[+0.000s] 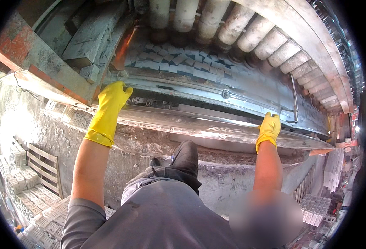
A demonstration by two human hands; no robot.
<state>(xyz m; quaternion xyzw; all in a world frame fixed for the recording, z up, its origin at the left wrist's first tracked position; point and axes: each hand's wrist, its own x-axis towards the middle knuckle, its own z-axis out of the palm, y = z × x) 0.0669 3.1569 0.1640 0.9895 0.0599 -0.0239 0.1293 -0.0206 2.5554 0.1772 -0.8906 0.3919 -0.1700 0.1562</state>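
Silvery metal, scuffed and wet-looking, makes up the long beam that lies across in front of my body. Its long axis runs from my left to my right, sloping down toward the right in my view, and it sits beyond my raised knee, along the near side of the machine. Both my hands are at it, spread well apart: my left hand is up by its left end, while my right hand lies across it further along, short of the right end. The beam stretches between them.

On the right, my fingers bend toward the beam's far edge, but their tips are hidden, so I cannot tell how firmly they close. On the left, my thumb stands a little apart from the fingers; whether that hand clamps the beam or only rests near it, I cannot tell.

The beam looks narrow and straight-sided, though the lens bows it; its face is streaked, with bright glare along parts of it. A dark gap separates it from the bluish steel edge of the machine. Past that edge lie scattered pale tiles, under a row of thick, grimy cylinders.
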